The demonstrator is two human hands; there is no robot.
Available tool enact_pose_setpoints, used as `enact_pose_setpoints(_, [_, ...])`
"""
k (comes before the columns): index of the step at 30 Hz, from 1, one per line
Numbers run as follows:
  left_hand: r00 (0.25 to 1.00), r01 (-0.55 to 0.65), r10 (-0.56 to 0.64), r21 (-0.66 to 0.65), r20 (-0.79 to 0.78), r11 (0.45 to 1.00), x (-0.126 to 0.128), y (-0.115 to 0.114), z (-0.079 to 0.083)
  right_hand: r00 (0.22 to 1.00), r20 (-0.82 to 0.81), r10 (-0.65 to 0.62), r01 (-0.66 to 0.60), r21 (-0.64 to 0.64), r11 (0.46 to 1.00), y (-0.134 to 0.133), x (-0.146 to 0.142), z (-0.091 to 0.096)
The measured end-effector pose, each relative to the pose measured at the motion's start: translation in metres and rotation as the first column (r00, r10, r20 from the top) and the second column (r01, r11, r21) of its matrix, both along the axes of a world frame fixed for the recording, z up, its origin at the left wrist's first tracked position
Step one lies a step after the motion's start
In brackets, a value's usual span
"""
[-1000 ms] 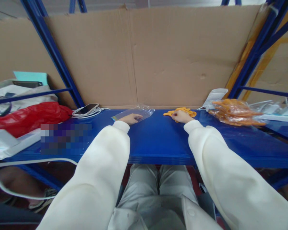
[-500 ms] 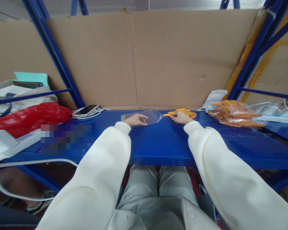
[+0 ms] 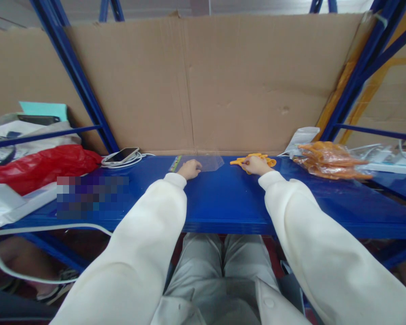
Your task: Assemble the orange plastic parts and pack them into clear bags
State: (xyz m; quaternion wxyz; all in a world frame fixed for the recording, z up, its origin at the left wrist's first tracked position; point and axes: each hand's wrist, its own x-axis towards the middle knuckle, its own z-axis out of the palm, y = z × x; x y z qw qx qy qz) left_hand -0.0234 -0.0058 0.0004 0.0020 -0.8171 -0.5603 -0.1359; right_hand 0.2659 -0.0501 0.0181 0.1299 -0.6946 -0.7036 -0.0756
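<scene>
My left hand [image 3: 190, 169] is closed, its fingers curled together on a clear plastic bag [image 3: 212, 163] that lies flat on the blue tabletop. A coloured printed strip [image 3: 176, 163] shows at the bag's left end. To the right, my right hand [image 3: 256, 164] is closed in a pinch at a small pile of yellow-orange plastic pieces [image 3: 271, 162]. One slim piece [image 3: 236, 161] sticks out to the left of its fingertips. The exact kind of these pieces is too small to make out, and the hand partly covers the pile.
Bagged orange pieces [image 3: 329, 160] are stacked at the right, near a white power strip [image 3: 392, 167]. A phone [image 3: 123, 154] with a coiled white cable lies at the left, beside a red plastic bag [image 3: 43, 164]. Cardboard [image 3: 230, 85] stands behind the blue table [image 3: 226, 203].
My left hand has closed its fingers and turned over the clear bag. The bag has shifted a little left, away from the yellow-orange pile. My right hand has hardly moved.
</scene>
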Motion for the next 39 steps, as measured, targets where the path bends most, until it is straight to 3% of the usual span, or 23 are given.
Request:
enact_pose_setpoints(3, [0.999, -0.039, 0.041, 0.082, -0.018, 0.996, 0.002, -0.003, 0.004, 0.994, 0.028, -0.110, 0.109, 0.038, 0.993, -0.009, -0.006, 0.013])
enact_pose_setpoints(8, [0.996, -0.088, 0.088, 0.061, 0.008, 0.994, 0.007, -0.012, 0.011, 0.975, -0.038, -0.220, 0.221, 0.023, 0.975, -0.017, -0.014, 0.024])
enact_pose_setpoints(12, [0.994, -0.103, 0.104, 0.049, -0.020, 0.993, 0.008, -0.014, 0.013, 0.991, -0.014, -0.136, 0.134, -0.091, 0.987, -0.014, -0.013, 0.019])
enact_pose_setpoints(17, [0.991, -0.128, 0.130, 0.038, -0.041, 0.991, 0.007, -0.014, 0.013, 1.000, -0.021, -0.020, 0.017, -0.147, 0.989, -0.005, -0.008, 0.013])
enact_pose_setpoints(25, [0.989, -0.143, 0.144, 0.017, -0.045, 0.990, 0.004, -0.011, 0.009, 0.952, -0.181, 0.247, -0.261, -0.056, 0.964, 0.005, -0.012, -0.004])
enact_pose_setpoints(29, [0.989, -0.145, 0.143, -0.025, -0.047, 0.989, 0.004, -0.011, 0.010, 0.938, -0.229, 0.261, -0.269, -0.004, 0.963, 0.008, -0.013, -0.009])
enact_pose_setpoints(35, [0.990, -0.136, 0.130, -0.091, -0.061, 0.987, 0.003, -0.010, 0.014, 0.949, -0.216, 0.230, -0.260, -0.121, 0.958, 0.006, -0.008, -0.004])
enact_pose_setpoints(39, [0.976, -0.201, 0.185, -0.144, -0.118, 0.969, 0.011, -0.013, 0.024, 0.958, -0.194, 0.210, -0.235, -0.117, 0.965, 0.006, -0.008, -0.004])
